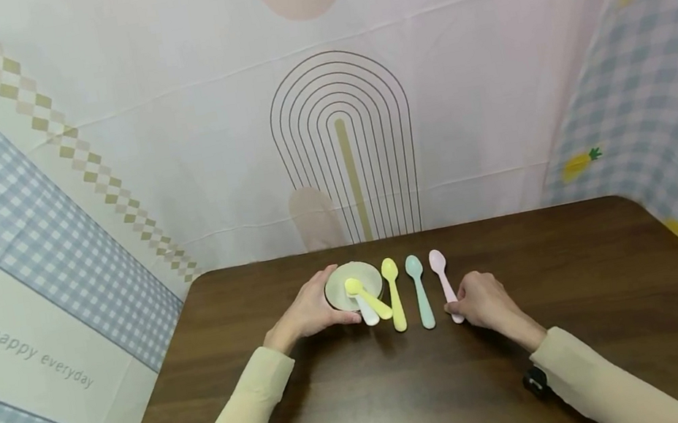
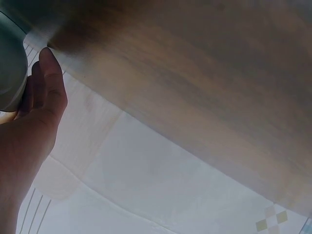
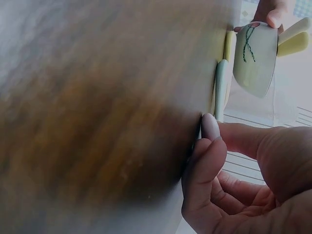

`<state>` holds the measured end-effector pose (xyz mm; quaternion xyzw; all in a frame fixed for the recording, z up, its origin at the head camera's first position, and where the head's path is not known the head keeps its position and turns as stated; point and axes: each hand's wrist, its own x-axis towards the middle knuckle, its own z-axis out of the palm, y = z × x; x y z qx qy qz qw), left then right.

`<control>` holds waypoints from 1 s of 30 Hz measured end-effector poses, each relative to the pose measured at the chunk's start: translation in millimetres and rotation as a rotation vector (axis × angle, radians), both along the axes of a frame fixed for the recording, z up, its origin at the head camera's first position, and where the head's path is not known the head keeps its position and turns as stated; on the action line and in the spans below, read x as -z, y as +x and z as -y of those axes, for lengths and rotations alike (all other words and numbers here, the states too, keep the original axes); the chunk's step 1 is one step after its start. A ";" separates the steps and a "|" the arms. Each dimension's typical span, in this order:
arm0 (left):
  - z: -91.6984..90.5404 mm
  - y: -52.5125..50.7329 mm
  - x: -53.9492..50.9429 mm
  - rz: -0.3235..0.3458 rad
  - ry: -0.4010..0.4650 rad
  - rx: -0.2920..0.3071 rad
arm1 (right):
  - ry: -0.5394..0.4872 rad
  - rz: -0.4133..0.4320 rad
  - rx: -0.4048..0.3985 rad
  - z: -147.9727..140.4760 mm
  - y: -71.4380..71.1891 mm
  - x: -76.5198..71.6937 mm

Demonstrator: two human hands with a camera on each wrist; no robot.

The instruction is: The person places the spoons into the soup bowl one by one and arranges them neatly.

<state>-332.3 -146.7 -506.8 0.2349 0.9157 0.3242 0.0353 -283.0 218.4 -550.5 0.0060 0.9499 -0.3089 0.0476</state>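
Note:
My left hand (image 1: 311, 310) holds a pale bowl (image 1: 340, 294) at the table's far side, thumb near and fingers beyond. Two spoons rest in it, handles over the near rim: a white spoon (image 1: 369, 315) and a yellow spoon (image 1: 376, 303). The right wrist view shows a dark green pattern on the bowl (image 3: 263, 63). To its right lie another yellow spoon (image 1: 396, 298), a mint green spoon (image 1: 421, 294) and a pink spoon (image 1: 437, 264), bowls of the spoons pointing away. The thumb and fingers of my right hand (image 1: 486, 300) pinch the pink spoon's handle end (image 3: 210, 127).
The dark wooden table (image 1: 357, 408) extends to both sides and toward me. Its far edge meets a pale patterned cloth (image 1: 229, 192). Checked cloth (image 1: 649, 110) hangs at the right. A black band (image 1: 535, 382) shows at my right cuff.

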 end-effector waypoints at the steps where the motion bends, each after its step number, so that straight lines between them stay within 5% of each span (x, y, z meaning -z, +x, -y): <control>1: 0.0 0.1 -0.1 0.000 0.004 0.002 | 0.001 0.008 0.003 0.9 0.8 -2.0; 6: -4.5 9.3 -12.1 0.010 0.001 -0.006 | 0.010 0.006 -0.002 2.0 0.3 -1.9; 10: -2.1 7.1 -7.7 -0.027 0.009 0.011 | 0.012 -0.002 -0.007 2.5 0.5 -1.9; 18: -6.4 9.5 -12.4 0.032 -0.004 -0.025 | 0.003 0.034 -0.004 6.6 8.6 -15.0; 30: -2.9 7.6 -8.3 -0.001 0.017 0.003 | -0.026 0.030 -0.004 4.8 6.4 -10.6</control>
